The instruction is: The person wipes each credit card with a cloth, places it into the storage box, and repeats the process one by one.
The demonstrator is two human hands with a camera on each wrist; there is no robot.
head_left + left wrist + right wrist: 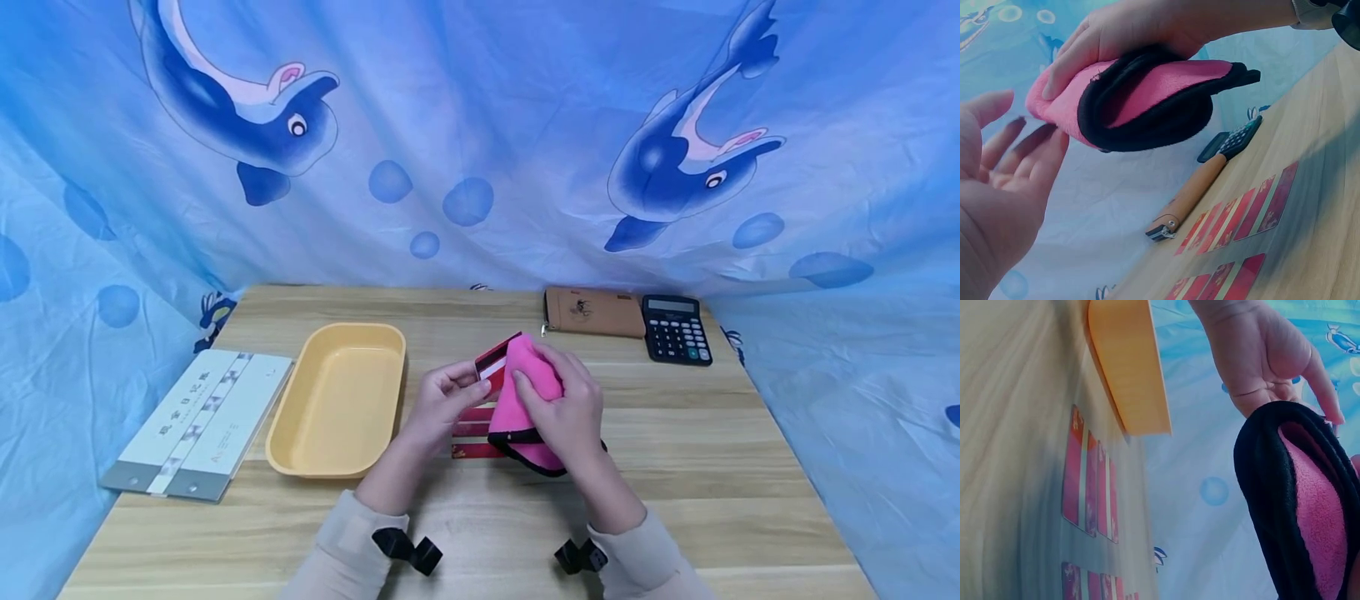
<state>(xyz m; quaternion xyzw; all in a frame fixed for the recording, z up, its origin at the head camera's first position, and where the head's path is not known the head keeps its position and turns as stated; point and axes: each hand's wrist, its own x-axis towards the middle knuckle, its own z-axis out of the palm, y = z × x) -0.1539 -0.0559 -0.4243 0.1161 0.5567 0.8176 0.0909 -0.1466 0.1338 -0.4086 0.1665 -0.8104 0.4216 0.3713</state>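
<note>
My left hand [442, 404] pinches a red bank card [497, 360] with a black stripe and a white strip, thumb on its face. In my right hand [570, 408] is a folded pink cloth [513, 412] with black edging, gripped by thumb and fingers. The cloth overlaps part of the card, hiding its right end. In the left wrist view, the cloth [1154, 103] hangs above the table in loose folds. Below the hands, several red cards [474, 451] lie in rows on the table, partly covered by the cloth in the head view.
Left of the hands stands a yellow tray [337, 408], with a white and grey ledger pack [202, 417] beyond it. A brown zip wallet [600, 312] and a black calculator [677, 329] lie at the back right of the wooden table [712, 483].
</note>
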